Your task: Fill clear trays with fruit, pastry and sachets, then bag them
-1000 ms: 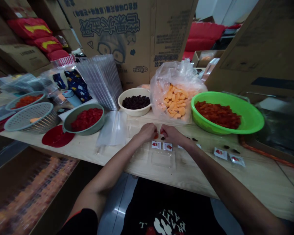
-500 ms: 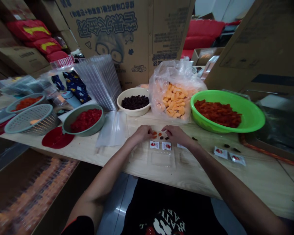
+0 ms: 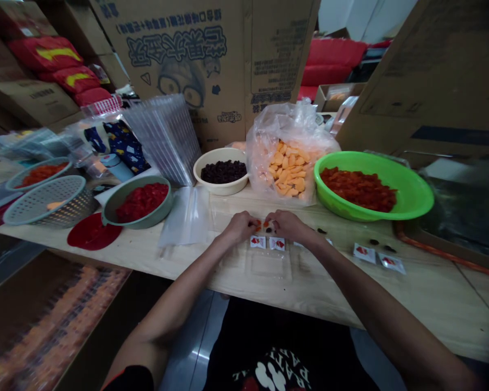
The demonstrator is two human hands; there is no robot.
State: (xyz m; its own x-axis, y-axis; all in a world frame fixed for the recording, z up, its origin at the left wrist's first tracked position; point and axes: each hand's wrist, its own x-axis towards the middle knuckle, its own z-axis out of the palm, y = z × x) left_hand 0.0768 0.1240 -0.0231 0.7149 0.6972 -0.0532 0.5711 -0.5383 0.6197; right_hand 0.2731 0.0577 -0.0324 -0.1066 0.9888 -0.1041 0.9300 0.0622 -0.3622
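My left hand [image 3: 241, 227] and my right hand [image 3: 288, 225] face each other over a clear plastic tray [image 3: 269, 264] with compartments. The fingers of each are drawn together in a pinch at a small orange dried-fruit-like piece. One orange piece [image 3: 258, 225] shows at the left fingertips, another [image 3: 265, 223] at the right ones. Small dark pieces [image 3: 268, 230] lie just below the right fingertips. Nearer me, two white sachets with red print, a left one [image 3: 258, 241] and a right one [image 3: 277, 244], lie side by side. My right wrist partly hides more sachets.
Behind the hands stand a cream bowl [image 3: 198, 172] of dark pieces, a plastic bag [image 3: 261, 130] of orange pieces and a green basin [image 3: 415, 190] of red-orange pieces. Left are a grey-green bowl [image 3: 169, 203], a colander [image 3: 71, 203] and plastic sleeves [image 3: 185, 220]. More sachets [image 3: 364, 252] lie right.
My right hand has come down and left, its fingers closing at the right orange piece. My left hand has shifted slightly right and down. The whole view has moved a little.
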